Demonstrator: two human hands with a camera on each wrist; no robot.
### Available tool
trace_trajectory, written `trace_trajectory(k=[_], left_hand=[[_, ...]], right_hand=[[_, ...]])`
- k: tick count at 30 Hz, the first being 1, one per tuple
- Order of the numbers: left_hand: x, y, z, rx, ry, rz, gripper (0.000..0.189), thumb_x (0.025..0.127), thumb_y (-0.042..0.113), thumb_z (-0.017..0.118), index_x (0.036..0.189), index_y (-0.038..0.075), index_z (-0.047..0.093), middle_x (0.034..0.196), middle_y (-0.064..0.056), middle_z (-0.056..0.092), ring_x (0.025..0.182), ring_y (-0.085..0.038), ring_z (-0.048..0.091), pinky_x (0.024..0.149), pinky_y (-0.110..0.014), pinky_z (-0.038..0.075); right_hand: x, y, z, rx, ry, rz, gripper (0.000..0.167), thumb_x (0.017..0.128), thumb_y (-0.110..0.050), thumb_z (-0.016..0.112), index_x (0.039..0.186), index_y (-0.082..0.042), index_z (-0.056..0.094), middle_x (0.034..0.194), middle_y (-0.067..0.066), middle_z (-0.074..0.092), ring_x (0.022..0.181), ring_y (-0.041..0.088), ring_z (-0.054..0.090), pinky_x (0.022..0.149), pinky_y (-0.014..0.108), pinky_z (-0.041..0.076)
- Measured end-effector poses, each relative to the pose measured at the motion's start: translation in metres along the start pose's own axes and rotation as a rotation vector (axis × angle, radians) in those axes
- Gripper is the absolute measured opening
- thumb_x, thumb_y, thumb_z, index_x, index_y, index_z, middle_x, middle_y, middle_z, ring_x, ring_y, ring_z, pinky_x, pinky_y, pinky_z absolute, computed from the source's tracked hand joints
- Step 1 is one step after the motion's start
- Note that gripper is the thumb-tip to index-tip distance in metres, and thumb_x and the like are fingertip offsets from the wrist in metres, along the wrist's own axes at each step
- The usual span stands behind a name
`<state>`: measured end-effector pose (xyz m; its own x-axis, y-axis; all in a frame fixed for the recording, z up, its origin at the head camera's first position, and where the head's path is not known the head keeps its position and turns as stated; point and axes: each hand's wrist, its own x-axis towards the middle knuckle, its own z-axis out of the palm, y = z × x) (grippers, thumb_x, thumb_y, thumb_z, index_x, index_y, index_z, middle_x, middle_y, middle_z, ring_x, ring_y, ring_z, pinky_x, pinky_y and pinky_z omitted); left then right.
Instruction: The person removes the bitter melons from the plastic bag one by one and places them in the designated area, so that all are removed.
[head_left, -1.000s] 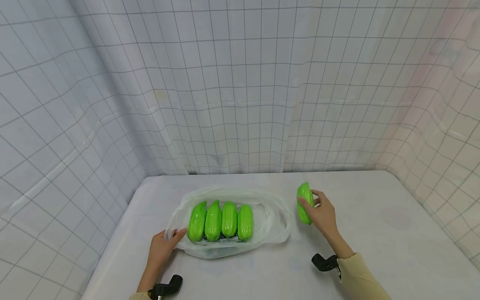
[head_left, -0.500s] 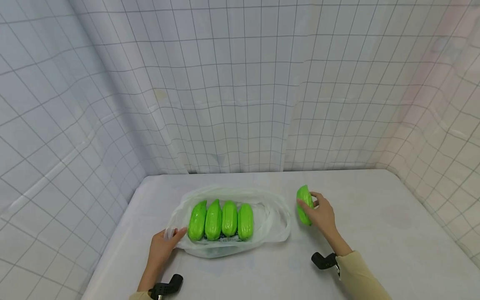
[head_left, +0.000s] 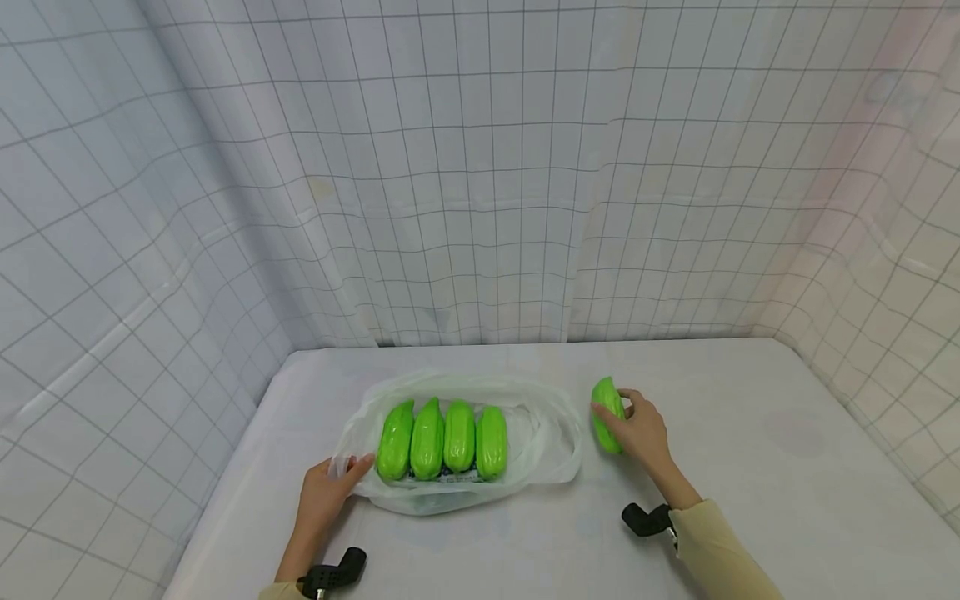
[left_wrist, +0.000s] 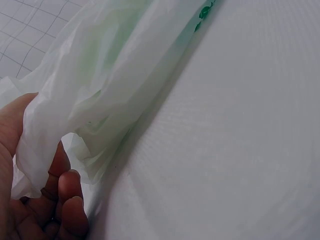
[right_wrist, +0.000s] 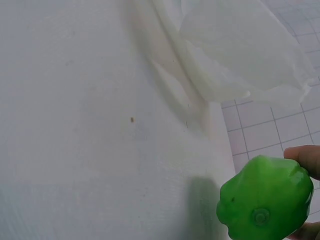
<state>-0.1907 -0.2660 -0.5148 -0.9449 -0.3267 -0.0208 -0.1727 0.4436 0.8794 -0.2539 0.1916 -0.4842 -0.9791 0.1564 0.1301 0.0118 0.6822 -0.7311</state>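
A translucent white plastic bag (head_left: pixel 420 505) lies spread open on the table, with several glossy green, long vegetable-shaped pieces (head_left: pixel 427 442) side by side in it. My left hand (head_left: pixel 324 493) holds the bag's left edge between thumb and fingers; the left wrist view shows the thin plastic (left_wrist: pixel 42 135) bunched in that grip. To the right of the bag, my right hand (head_left: pixel 642 427) grips another such green vegetable-shaped piece (head_left: pixel 606 412) between thumb and fingers. In the right wrist view, the held piece's lobed end (right_wrist: pixel 262 197) with a small round mark faces the camera, its shadow on the cloth beside it.
A white cloth covers the table (head_left: pixel 540 550). White sheeting with a dark grid (head_left: pixel 480 208) hangs behind the table and along both sides. The bag's loose right-hand opening (head_left: pixel 562 454) lies between the green pieces and my right hand.
My right hand has come down slightly and a little to the left with the green vegetable-shaped piece. The left hand and the bag have stayed in place.
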Motion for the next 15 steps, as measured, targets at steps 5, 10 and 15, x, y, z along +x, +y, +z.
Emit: trace_trajectory(k=[5,10,15], left_hand=[[0.0000,0.0007,-0.0010,0.015,-0.004,0.003,0.047,0.081,0.049,0.072,0.076,0.005,0.056,0.065,-0.001,0.047,0.066,-0.017,0.042,0.059,-0.029,0.034],[-0.0004,0.0011,-0.0014,0.021,-0.009,-0.001,0.048,0.081,0.050,0.071,0.076,0.005,0.056,0.065,-0.001,0.047,0.066,-0.017,0.043,0.059,-0.029,0.034],[-0.0007,0.0012,-0.0009,0.011,-0.008,-0.006,0.047,0.081,0.049,0.072,0.076,0.005,0.057,0.064,0.000,0.047,0.065,-0.017,0.043,0.059,-0.029,0.035]], right_hand=[[-0.0001,0.0014,0.0008,-0.007,-0.019,0.000,0.067,0.088,-0.047,0.063,0.129,0.004,0.049,0.093,0.017,0.059,0.074,0.025,0.053,0.057,0.032,0.041],[-0.0004,0.0029,0.0013,-0.018,-0.040,-0.004,0.067,0.089,-0.046,0.061,0.129,0.006,0.048,0.096,0.020,0.059,0.077,0.026,0.055,0.059,0.034,0.042],[-0.0004,0.0036,0.0023,-0.019,-0.048,-0.012,0.067,0.089,-0.045,0.061,0.129,0.006,0.048,0.096,0.020,0.060,0.076,0.026,0.055,0.059,0.034,0.042]])
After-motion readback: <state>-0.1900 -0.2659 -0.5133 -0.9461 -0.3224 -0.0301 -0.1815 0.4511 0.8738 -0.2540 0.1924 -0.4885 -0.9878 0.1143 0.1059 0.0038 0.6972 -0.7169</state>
